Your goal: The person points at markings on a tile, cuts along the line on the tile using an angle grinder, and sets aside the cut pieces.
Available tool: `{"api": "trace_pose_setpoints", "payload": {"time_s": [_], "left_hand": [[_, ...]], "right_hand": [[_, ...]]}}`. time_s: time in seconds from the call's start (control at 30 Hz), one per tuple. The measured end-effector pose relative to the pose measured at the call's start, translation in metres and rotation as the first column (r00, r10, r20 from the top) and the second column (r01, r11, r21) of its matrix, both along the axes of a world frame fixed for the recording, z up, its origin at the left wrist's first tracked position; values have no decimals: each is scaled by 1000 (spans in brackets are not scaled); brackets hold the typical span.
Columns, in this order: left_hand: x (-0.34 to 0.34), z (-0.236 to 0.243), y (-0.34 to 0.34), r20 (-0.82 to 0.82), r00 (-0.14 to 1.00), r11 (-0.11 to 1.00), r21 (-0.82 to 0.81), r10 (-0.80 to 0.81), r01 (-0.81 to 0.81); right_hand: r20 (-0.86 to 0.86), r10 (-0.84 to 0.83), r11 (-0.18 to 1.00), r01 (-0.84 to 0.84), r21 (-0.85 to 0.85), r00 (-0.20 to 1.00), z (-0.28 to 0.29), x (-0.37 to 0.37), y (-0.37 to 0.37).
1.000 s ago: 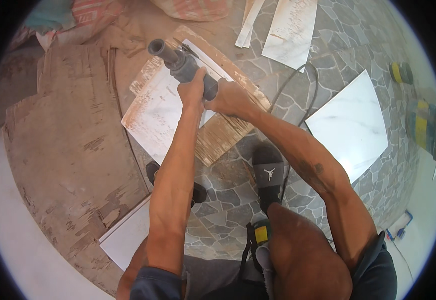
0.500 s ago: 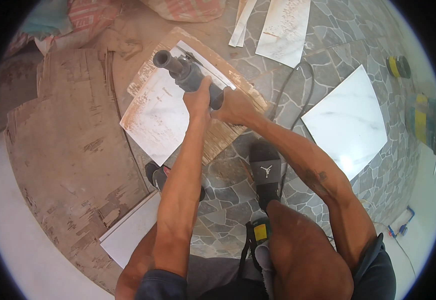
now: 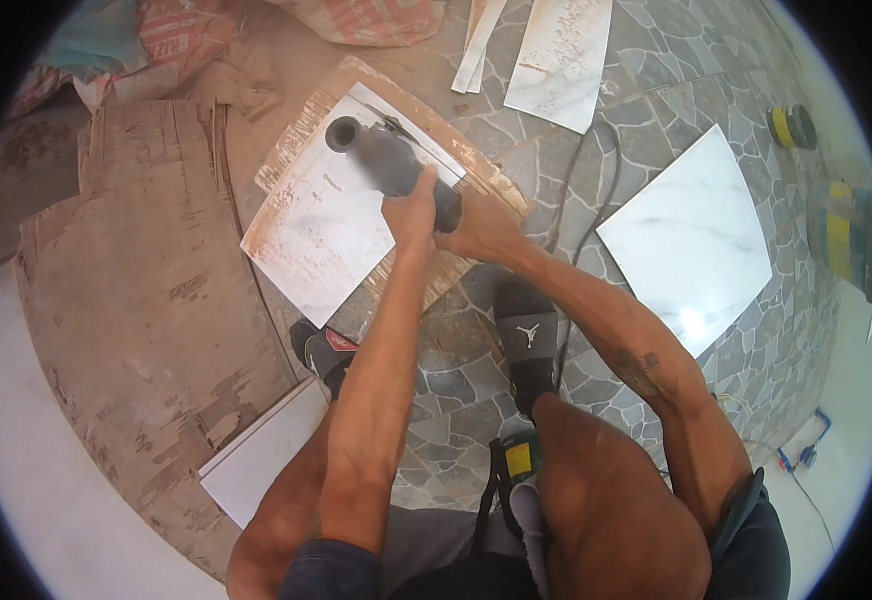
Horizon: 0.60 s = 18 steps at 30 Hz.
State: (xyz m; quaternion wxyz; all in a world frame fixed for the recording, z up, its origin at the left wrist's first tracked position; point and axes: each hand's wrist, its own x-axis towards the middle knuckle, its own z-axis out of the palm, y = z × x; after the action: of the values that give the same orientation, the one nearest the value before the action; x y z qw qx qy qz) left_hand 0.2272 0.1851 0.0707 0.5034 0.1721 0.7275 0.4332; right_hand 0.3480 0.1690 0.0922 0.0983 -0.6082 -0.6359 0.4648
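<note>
Both my hands are closed around a dark grey angle grinder point(image 3: 396, 165) with a round spout at its far end. My left hand point(image 3: 413, 212) wraps the left side of its body, and my right hand point(image 3: 478, 228) grips the rear from the right. Beneath the grinder lies a white marbled tile point(image 3: 306, 245) dusted with reddish powder. A thin dark line runs along the tile's upper right edge, beside the grinder's head; the blade's contact there is hard to make out. The tile rests on a worn wooden board point(image 3: 504, 188).
To the right lies another white tile point(image 3: 696, 235), with a black cable point(image 3: 578, 190) curving beside it. More cut tile pieces point(image 3: 561, 60) are at the back. A weathered plywood sheet point(image 3: 146, 300) covers the left. Sacks point(image 3: 366, 18) and yellow-banded containers point(image 3: 791, 128) stand around.
The grinder and both hands have shifted slightly right and toward me along the tile's edge. Part of the grinder's left side now looks blurred.
</note>
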Motion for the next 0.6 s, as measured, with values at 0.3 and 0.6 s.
{"api": "trace_pose_setpoints", "payload": {"time_s": [0.3,0.6], "left_hand": [[16,0,-15,11,1000,1000,-2,-12,12],[31,4,-31,29,999,1000,-11,19,-18]], "right_hand": [[100,0,1000,0,5,995,-7,14,-17],[95,8,998,-1,-66,995,-4,28,-30]]}}
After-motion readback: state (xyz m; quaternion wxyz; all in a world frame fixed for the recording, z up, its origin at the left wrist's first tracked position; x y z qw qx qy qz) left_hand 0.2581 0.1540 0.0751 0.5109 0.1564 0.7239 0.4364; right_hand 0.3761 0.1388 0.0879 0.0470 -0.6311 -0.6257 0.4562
